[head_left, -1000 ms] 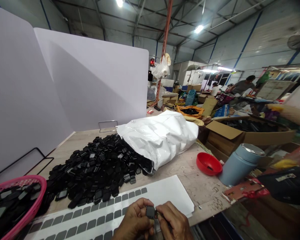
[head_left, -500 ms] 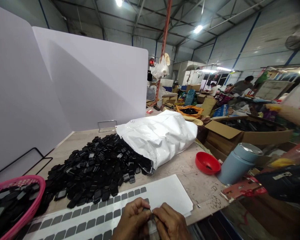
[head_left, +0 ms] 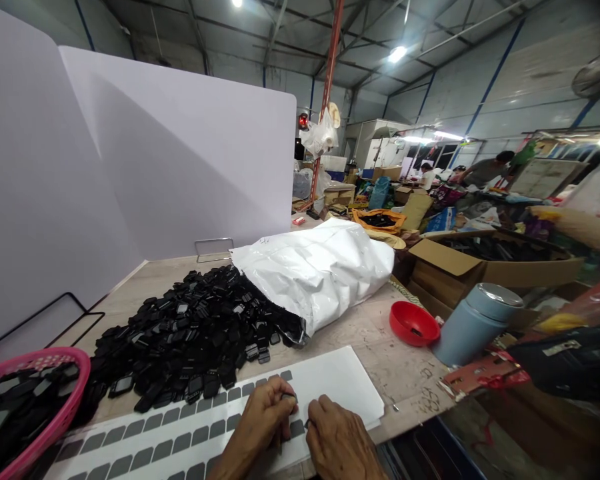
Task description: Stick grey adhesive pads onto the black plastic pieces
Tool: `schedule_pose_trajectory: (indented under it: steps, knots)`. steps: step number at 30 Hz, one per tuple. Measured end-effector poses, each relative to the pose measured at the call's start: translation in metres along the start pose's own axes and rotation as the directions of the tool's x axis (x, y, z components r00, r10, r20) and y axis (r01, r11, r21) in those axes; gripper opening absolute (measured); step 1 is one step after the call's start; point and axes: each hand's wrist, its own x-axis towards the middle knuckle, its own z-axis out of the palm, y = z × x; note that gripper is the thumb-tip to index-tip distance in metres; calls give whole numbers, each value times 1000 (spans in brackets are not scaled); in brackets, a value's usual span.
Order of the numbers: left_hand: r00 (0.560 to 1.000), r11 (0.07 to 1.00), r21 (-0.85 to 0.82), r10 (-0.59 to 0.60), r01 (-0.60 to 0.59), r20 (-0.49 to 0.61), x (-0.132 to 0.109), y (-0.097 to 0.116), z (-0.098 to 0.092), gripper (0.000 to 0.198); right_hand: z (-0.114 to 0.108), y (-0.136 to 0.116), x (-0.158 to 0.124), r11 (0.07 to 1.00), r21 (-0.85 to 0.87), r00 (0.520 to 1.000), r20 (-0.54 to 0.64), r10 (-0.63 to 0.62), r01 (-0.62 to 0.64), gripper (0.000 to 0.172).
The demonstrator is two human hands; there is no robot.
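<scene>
A white sheet (head_left: pixel 333 383) printed or covered with rows of grey rounded squares lies at the table's front. Over its right part is my left hand (head_left: pixel 265 420), its fingers closed on a small black piece (head_left: pixel 290 398) that shows at the fingertips. Close by on the right, my right hand (head_left: pixel 343 440) has its thumb and fingers pinched together at the sheet, beside a grey square (head_left: pixel 297 429). A dark speck shows at its fingertips, too small to name. Behind the sheet spreads a heap of small black plastic pieces (head_left: pixel 185 333), some with grey faces.
A white plastic bag (head_left: pixel 320 273) lies behind the sheet, its mouth at the heap. A pink basket (head_left: pixel 83 380) of black pieces stands at left. To the right are a red bowl (head_left: pixel 414 323), a blue flask (head_left: pixel 475 327) and a cardboard box (head_left: pixel 455 277). People work far back.
My hands, close together half a second ago, have drawn apart. The left one has moved up and left with the small black piece; the right one now rests lower at the sheet.
</scene>
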Motion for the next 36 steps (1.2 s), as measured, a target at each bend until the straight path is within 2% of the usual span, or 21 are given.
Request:
schedule_pose_trajectory:
  steps: [5, 12, 18, 24, 30, 34, 36]
  knots:
    - [1000, 998, 69, 13, -13, 3, 0, 1, -3, 20, -2, -4, 5, 1000, 5, 998, 50, 24, -24, 20]
    - [999, 996, 84, 33, -34, 2, 2, -5, -3, 17, 8, -14, 5, 996, 71, 998, -44, -44, 47, 23]
    - [999, 999, 38, 35, -35, 2, 7, -11, -4, 18, -4, 2, 1, 999, -9, 998, 38, 46, -46, 20]
    - [999, 998, 36, 42, -42, -1, 7, -10, -4, 16, -2, -4, 1, 1000, -19, 998, 63, 16, -15, 21]
    - [999, 999, 40, 30, -30, -16, 5, -4, -2, 15, 7, -4, -1, 999, 22, 999, -30, -28, 29, 20]
    - [999, 999, 28, 19, -19, -25, 4, -1, 0, 16, 9, -4, -2, 999, 23, 988, -151, -45, 49, 17]
    - [1000, 1000, 13, 14, -14, -28, 4, 0, 1, 19, 3, -3, 0, 990, 132, 988, -150, -20, 40, 15]
